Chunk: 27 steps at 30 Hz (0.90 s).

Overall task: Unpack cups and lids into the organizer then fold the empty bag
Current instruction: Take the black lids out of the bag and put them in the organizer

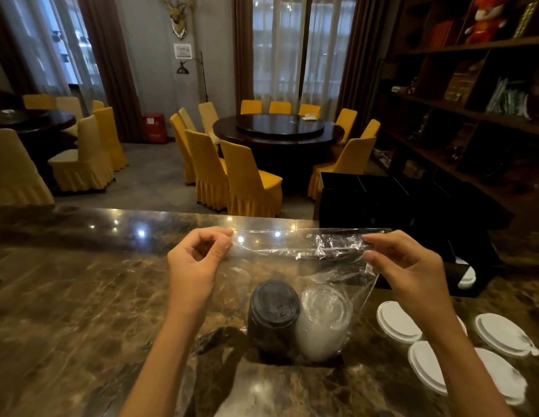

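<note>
A clear plastic bag (292, 251) is held up over the marble counter (66, 296). My left hand (196, 266) pinches its upper left edge and my right hand (406, 266) pinches its upper right edge. Inside the bag, at the bottom, stand a stack of black lids (274, 314) and a stack of clear lids (324, 322) side by side. A black organizer (397, 206) stands on the counter behind my right hand, with a white lid (467, 276) showing in its front slot.
Several white lids (500, 334) lie flat on the counter at the right, by my right forearm. A dark wooden shelf unit (473, 100) rises at the right. Beyond the counter are round tables (277, 127) with yellow chairs.
</note>
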Tool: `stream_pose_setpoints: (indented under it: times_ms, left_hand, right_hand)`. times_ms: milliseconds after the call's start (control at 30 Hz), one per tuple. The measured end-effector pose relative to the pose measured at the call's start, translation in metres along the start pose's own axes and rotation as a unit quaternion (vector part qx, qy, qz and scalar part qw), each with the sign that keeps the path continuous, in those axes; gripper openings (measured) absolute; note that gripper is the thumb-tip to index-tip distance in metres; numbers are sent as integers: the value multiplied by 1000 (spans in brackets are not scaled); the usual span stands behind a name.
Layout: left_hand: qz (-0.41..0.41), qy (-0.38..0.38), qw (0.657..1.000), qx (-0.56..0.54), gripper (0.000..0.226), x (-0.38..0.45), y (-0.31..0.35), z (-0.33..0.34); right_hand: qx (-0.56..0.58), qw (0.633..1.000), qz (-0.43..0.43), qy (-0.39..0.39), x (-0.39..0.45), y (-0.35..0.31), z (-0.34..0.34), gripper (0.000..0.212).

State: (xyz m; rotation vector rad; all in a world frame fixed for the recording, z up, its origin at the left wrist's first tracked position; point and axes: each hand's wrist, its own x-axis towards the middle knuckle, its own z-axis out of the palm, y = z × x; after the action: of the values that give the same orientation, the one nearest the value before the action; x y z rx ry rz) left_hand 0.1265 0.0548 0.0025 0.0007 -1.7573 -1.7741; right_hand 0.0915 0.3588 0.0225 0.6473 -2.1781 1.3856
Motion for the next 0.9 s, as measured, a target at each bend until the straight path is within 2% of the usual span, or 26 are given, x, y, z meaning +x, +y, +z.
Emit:
stream_pose_setpoints:
  times_ms: [200,300,467,567,633,667,700,733,767,800,833,867,900]
  left_hand:
    - [15,-8,999,-49,14,12,14,2]
    - [10,0,997,-71,13,18,22,7]
    - [4,19,998,-56,17,24,27,16]
    - [-9,26,998,-61,20,28,26,19]
    - [-15,24,997,-66,21,30,25,19]
    - [-17,23,997,-66,20,31,24,19]
    - [-17,22,998,-63,20,32,24,20]
    - [-19,21,998,-59,20,33,23,21]
    - [-20,20,998,-52,20,33,23,23]
    - [-21,20,999,-42,20,34,24,24]
    - [-20,19,999,-34,20,34,25,24]
    - [-19,19,999,-28,20,34,26,25]
    - [-18,20,999,-24,20,34,27,24]
  right_hand:
    - [9,1000,-1,19,8,0,0,16]
    - [45,997,30,46,15,-2,1,10]
    - [90,992,58,74,38,-19,-1,24]
    - [65,990,80,95,49,-35,-1,25]
    - [-14,985,28,170,52,-51,-1,13]
    - [-51,977,-40,201,52,-63,0,8]
    - [-76,969,-124,198,52,-76,3,7]
    - [-89,964,-205,142,53,-86,8,9]
    - [-95,959,-262,43,54,-96,16,13]
    - [-107,953,-273,-74,55,-103,27,18]
    - [-130,944,-244,-181,58,-110,39,25]
    - [-162,932,-199,-255,62,-114,49,31]
    - [-195,923,-158,-291,67,-116,59,36]
